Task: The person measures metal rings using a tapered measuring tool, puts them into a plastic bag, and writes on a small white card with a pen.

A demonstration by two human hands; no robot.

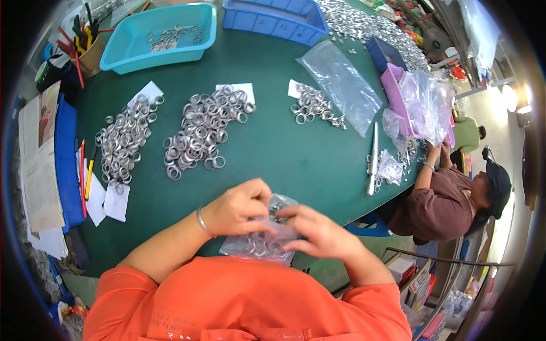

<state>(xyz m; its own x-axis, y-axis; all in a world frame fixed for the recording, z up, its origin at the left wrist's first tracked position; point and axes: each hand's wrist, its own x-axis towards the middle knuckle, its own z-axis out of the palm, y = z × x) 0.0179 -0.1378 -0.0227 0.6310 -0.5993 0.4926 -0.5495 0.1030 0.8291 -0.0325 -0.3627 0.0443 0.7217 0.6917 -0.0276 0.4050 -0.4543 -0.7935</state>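
A: Where is the clear plastic bag of silver-coloured metal rings (261,248)?

B: At the near edge of the dark green tabletop (273,156), just in front of the person's bright orange shirt (227,295). Rings show through its plastic.

A: And the left hand (242,209)?

B: Fingers curled tight, pinching the bag's plastic from its left side (a silver-coloured metal bangle (201,219) circles that wrist).

A: The right hand (321,230)?

B: Bent and partly spread at the bag's right side, fingertips up against it. It is blurred, so I cannot tell whether those fingers grip the plastic or only touch it.

A: What lies beyond the hands?

B: Three loose heaps of similar rings: a long left heap (125,139), a broad middle heap (205,128) and a small right heap (316,107). White paper slips lie by each. A flat, clear plastic sheet-like bag (347,85) rests just right of the small one.

A: Farther out?

B: A turquoise plastic basin (193,55) with small metal pieces inside, and beside it a blue plastic crate (276,27). On the right, a co-worker in a brown top (446,204) has their hands near a pink plastic tray (396,96) with crumpled clear plastic over it.
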